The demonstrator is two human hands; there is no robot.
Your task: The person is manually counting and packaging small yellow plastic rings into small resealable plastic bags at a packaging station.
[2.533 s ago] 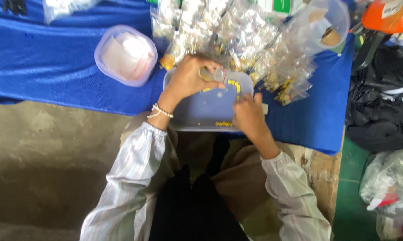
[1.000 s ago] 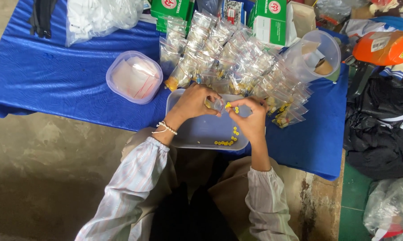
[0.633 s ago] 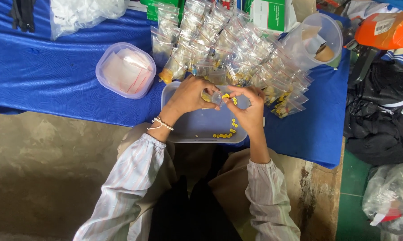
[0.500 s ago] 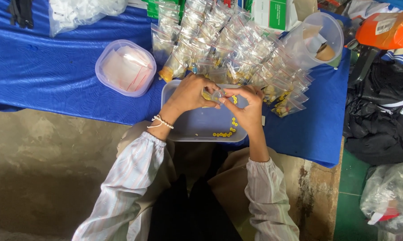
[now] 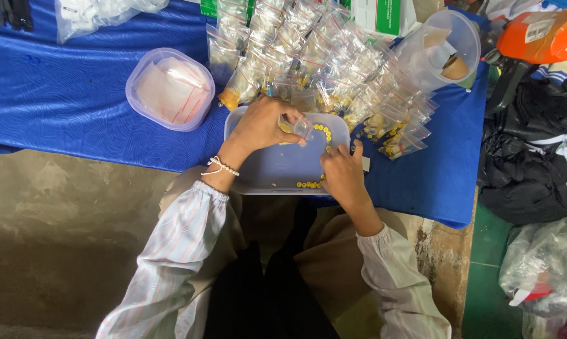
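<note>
Left hand [image 5: 262,123] grip pinches a small clear plastic zip bag [image 5: 298,127] over the pale rectangular plastic tray [image 5: 277,169] on the blue-clothed bench [image 5: 76,107], so spills stay contained. Right hand [image 5: 342,176] fingertips press together at small yellow caps [image 5: 311,184].

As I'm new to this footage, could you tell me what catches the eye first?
A heap of small clear bags lies across the blue cloth. Below it, the left hand holds a small bag over a tray of yellow pieces, the right hand at the tray's edge.
</note>
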